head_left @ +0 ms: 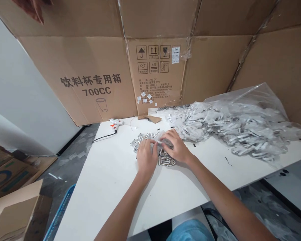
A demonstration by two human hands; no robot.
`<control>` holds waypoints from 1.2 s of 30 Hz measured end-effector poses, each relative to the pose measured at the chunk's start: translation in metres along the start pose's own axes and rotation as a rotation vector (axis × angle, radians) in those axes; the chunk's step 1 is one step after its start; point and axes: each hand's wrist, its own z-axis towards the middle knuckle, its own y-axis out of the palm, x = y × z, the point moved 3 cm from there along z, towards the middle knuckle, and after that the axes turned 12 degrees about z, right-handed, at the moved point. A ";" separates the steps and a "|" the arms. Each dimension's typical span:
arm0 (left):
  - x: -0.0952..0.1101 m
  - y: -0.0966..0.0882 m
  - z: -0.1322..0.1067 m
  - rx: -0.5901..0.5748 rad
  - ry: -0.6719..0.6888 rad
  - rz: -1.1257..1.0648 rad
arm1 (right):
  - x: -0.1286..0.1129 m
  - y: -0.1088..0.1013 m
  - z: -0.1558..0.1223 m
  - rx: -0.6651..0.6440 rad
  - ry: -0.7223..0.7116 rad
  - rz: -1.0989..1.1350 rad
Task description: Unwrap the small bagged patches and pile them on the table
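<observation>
My left hand (145,157) and my right hand (175,146) meet over a small cluster of flat silver-and-black cut-out pieces (167,161) on the white table (110,180). Both hands pinch a small clear or pale strip (161,140) between their fingertips. More of the cut-out pieces (140,140) lie just beyond the left hand. A large heap of similar silver pieces in clear plastic wrap (238,129) spreads across the table to the right of my right hand.
A white glue gun (116,124) with a black cord lies at the table's far left corner. A scrap of cardboard (150,117) lies behind the hands. Big cardboard sheets (95,77) wall the back. Cardboard boxes (12,187) stand on the floor at left.
</observation>
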 end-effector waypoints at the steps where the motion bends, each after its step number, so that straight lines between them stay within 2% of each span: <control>1: -0.002 -0.002 0.001 0.016 -0.052 -0.035 | 0.001 0.002 0.000 -0.028 -0.003 -0.008; 4: -0.004 -0.006 0.005 0.031 -0.164 -0.134 | 0.007 0.003 0.000 0.036 -0.001 -0.017; 8: -0.002 -0.010 0.006 0.042 -0.257 -0.201 | 0.008 -0.003 -0.002 0.319 -0.015 -0.036; 12: 0.000 -0.012 0.004 0.059 -0.280 -0.226 | 0.001 -0.005 -0.003 0.465 -0.074 -0.110; 15: -0.001 -0.011 0.004 0.054 -0.282 -0.231 | 0.000 -0.009 -0.007 0.676 -0.029 -0.152; 19: 0.000 -0.012 0.003 0.064 -0.306 -0.247 | 0.007 -0.016 -0.009 0.785 0.019 -0.096; 21: 0.000 -0.015 0.003 0.109 -0.311 -0.269 | 0.008 -0.020 -0.011 0.905 0.036 -0.067; 22: 0.001 -0.017 0.003 0.144 -0.300 -0.287 | 0.008 -0.019 -0.012 0.917 0.041 -0.041; 24: 0.003 -0.022 0.002 0.193 -0.240 -0.335 | 0.002 -0.009 -0.011 0.795 0.024 0.040; 28: 0.009 -0.022 0.002 0.102 -0.070 -0.477 | -0.020 0.030 -0.010 0.220 -0.054 0.235; 29: 0.010 -0.022 0.001 0.077 -0.036 -0.523 | -0.025 0.040 -0.011 0.107 -0.064 0.273; 30: 0.012 -0.022 0.001 0.062 -0.006 -0.570 | -0.028 0.046 -0.011 0.049 -0.064 0.298; 31: 0.013 -0.022 0.001 0.051 0.023 -0.612 | -0.030 0.049 -0.010 0.041 -0.051 0.304; 33: 0.016 -0.023 0.001 0.013 0.085 -0.650 | -0.028 0.046 -0.008 0.123 -0.009 0.261; 36: 0.022 -0.029 0.001 -0.005 0.239 -0.549 | -0.021 0.014 -0.014 0.332 0.050 0.120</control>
